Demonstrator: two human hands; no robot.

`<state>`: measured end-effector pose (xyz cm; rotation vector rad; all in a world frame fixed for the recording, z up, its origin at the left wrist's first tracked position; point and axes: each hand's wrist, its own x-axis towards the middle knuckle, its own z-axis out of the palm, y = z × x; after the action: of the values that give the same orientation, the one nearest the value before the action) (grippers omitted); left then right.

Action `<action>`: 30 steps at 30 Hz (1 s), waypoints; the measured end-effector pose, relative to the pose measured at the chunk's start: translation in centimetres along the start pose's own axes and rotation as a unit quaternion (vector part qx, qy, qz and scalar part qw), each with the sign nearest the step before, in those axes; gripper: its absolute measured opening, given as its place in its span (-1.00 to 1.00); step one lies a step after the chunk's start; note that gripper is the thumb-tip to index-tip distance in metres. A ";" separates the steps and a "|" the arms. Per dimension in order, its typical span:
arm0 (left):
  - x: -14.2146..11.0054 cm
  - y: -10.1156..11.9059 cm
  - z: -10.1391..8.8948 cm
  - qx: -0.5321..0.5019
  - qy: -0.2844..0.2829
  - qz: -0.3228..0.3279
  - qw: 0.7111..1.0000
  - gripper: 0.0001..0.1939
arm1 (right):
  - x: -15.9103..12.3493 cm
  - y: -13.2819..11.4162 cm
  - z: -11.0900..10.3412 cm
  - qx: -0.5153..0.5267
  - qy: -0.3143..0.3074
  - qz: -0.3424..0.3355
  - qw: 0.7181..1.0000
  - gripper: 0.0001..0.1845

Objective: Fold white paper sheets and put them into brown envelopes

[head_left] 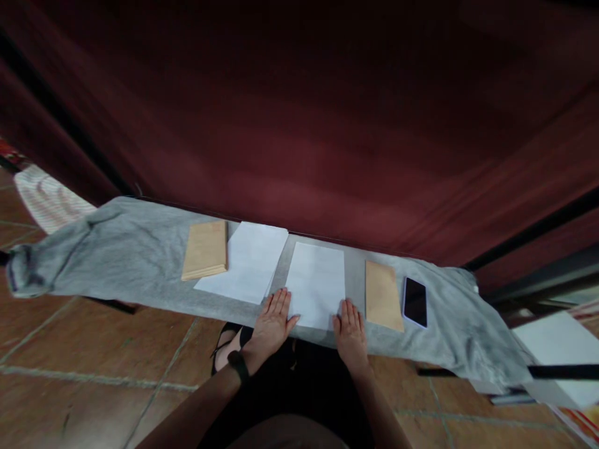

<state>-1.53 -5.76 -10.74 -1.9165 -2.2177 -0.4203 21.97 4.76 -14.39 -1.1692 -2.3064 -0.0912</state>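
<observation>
Resting flat, left hand (pixel 271 324) and right hand (pixel 349 330) press spread fingers (pixel 279 302) beside the white sheet (pixel 316 284).

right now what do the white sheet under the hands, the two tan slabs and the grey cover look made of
The white sheet looks like paper: thin, flat, matte, crisp-edged. The left hand and right hand rest flat at its near edge. The left tan slab and right tan slab seem to be pale wood or board, with visible thickness. The grey cover looks like soft knit fabric, creased and drooping.

Your table (pixel 140 262), under grey cloth, is carrying two wooden boards (pixel 205 250), white sheets (pixel 316 284) and a phone (pixel 415 302) mid-frame.
</observation>
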 end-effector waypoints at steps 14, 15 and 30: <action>2.4 4.2 1.4 -0.107 -0.059 0.147 0.982 -0.36 | 3.5 -3.9 0.8 0.041 -0.132 -0.108 0.984 -0.47; 2.3 4.0 1.3 -0.111 -0.059 0.150 0.981 -0.35 | 3.3 -3.7 0.6 0.034 -0.132 -0.113 0.984 -0.47; 1.4 1.5 -0.2 -0.079 -0.090 0.145 0.982 -0.11 | 1.6 0.4 -0.2 -0.006 -0.080 -0.049 0.996 -0.35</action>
<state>-0.28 -4.31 -9.96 -2.4054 -2.0106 -0.4010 21.60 6.06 -13.48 -1.1048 -2.5074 -0.0482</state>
